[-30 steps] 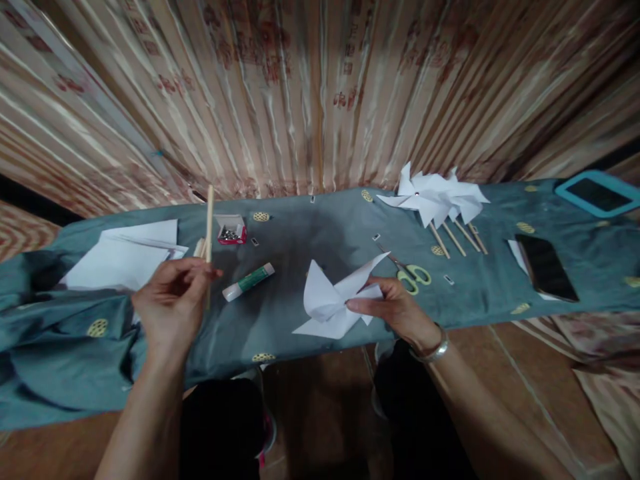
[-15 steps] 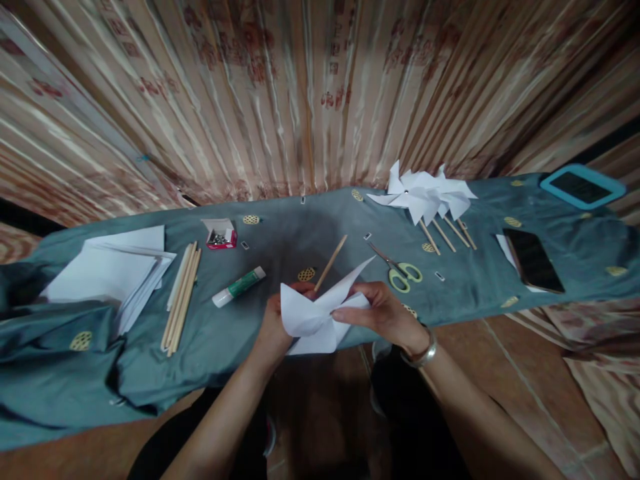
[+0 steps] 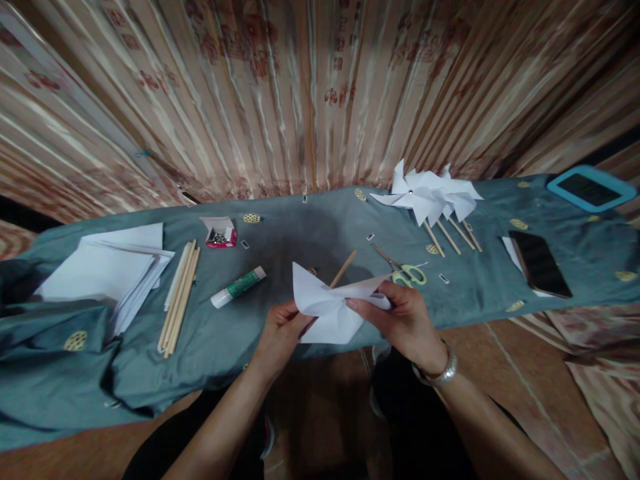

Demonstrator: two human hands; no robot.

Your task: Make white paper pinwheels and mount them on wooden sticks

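A white paper pinwheel point(image 3: 325, 303) is held between my two hands over the table's front edge. My left hand point(image 3: 281, 333) pinches its left side, the fingertips partly hidden behind the paper. My right hand point(image 3: 410, 323) grips the right blade, with the thumb pressed near the pinwheel's middle. From behind the paper a wooden stick point(image 3: 345, 267) pokes out toward the back; its other end is hidden. Just beyond my right hand lie green-handled scissors point(image 3: 413, 274). A glue stick point(image 3: 239, 287) lies to the left of my left hand.
Several finished pinwheels point(image 3: 435, 197) lie at the back right. Further right are a phone point(image 3: 543, 263) and a blue-framed tablet point(image 3: 590, 187). On the left are wooden sticks point(image 3: 180, 300), white paper sheets point(image 3: 110, 267) and a small red box point(image 3: 220, 235) of metal pins.
Both hands and the pinwheel have shifted slightly right. My left hand has come out from behind the paper to its left edge, and the stick is more covered now.
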